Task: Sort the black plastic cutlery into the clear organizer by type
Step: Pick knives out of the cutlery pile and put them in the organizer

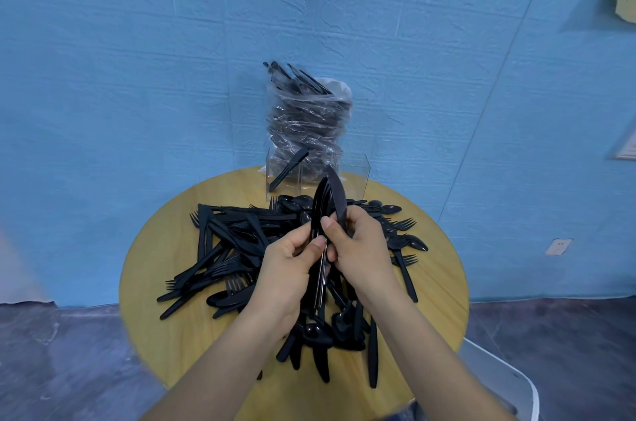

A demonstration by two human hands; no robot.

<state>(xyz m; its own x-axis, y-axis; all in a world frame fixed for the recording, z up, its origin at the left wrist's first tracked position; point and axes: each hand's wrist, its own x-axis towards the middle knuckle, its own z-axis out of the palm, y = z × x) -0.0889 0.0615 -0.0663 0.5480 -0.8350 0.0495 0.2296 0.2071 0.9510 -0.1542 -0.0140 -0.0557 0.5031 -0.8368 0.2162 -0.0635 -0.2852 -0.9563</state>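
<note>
**Inspector A:** At the centre of the round wooden desk, a loose heap of black plastic cutlery is observed: forks, knives and spoons mixed, spread from the left edge across to the right.

**Inspector B:** And the hands?

**Inspector A:** Above the heap, a bundle of knives is gripped upright by the left hand, fingers curled round the handles. The right hand is closed on a single knife, pinched against the bundle, blade pointing up and away.

**Inspector B:** Location of the organizer?

**Inspector A:** The clear organizer is noted at the far edge of the desk, beyond the heap. One black piece is seen leaning tilted in its left compartment. The other compartments are partly hidden by the raised knives; their contents cannot be told.

**Inspector B:** Anything behind it?

**Inspector A:** A clear plastic bag packed with more black cutlery is stood just behind the organizer, against the blue wall. Handles protrude from its top. A white chair is recorded at the near right of the desk.
</note>
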